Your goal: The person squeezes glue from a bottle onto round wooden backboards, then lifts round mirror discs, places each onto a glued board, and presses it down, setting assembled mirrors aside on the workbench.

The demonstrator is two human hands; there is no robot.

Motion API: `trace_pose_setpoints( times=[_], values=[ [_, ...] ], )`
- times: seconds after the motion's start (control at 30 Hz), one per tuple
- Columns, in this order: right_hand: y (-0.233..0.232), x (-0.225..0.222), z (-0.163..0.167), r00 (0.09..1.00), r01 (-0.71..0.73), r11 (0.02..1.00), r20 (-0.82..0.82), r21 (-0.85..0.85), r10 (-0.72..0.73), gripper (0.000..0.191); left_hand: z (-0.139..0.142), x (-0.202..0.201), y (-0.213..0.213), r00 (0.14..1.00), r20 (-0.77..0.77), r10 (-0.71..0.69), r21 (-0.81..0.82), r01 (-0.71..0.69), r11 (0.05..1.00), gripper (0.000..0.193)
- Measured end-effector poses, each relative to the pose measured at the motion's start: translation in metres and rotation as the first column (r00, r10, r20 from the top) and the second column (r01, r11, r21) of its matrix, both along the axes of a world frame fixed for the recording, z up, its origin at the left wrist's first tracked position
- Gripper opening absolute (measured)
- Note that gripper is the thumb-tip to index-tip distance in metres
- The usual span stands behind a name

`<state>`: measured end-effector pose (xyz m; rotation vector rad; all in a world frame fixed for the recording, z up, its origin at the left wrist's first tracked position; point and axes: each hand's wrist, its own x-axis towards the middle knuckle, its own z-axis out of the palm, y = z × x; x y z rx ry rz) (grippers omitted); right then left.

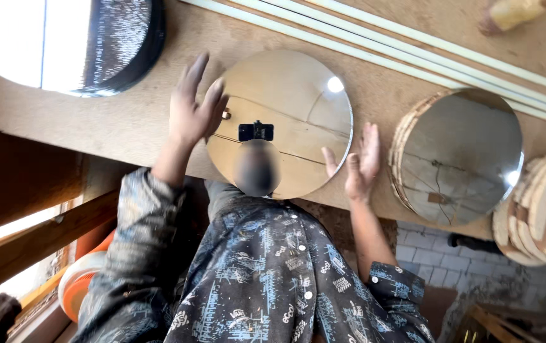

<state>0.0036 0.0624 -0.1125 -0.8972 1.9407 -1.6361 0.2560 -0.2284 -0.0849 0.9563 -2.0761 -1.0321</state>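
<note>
round mirror lies between open left hand and open right hand.

A worker's dark, long-sleeved button-up shirt fills the lower frame, its charcoal fabric covered in a pale blue and cream graphic print of sketch-like shapes. A row of small white buttons runs down the shirt's front placket. The left sleeve reaches to just short of the wrist and looks dusty and faded, greyer than the shirt's front. The right sleeve is pushed back above the elbow, its printed cuff folded over. The left hand and right hand are bare, without gloves, rings or a watch.
</note>
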Motion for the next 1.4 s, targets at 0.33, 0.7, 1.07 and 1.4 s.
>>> trace_pose_setpoints(
  times=[0.33, 0.7, 1.07, 1.4],
  values=[
    [-0.04, 0.022, 0.013, 0.781, 0.009, 0.961, 0.602, -0.278, 0.167, 0.109, -0.038, 0.039, 0.098, 0.932, -0.338, 0.131, 0.254, -0.043, 0.966, 0.075],
    [-0.04, 0.024, 0.022, 0.771, -0.048, 0.962, 0.602, -0.268, 0.206, 0.118, -0.03, 0.033, 0.1, 0.908, -0.378, 0.179, 0.286, -0.069, 0.956, 0.083],
    [-0.029, 0.013, 0.008, 0.818, -0.048, 0.958, 0.539, -0.282, 0.199, 0.126, -0.039, 0.023, 0.109, 0.816, -0.537, 0.213, 0.43, 0.048, 0.901, 0.09],
    [0.011, 0.0, 0.035, 0.955, -0.068, 0.998, -0.289, 0.0, 0.065, 0.105, 0.002, -0.006, 0.102, 0.953, -0.191, 0.235, 0.077, -0.224, 0.971, 0.078]
  ],
)
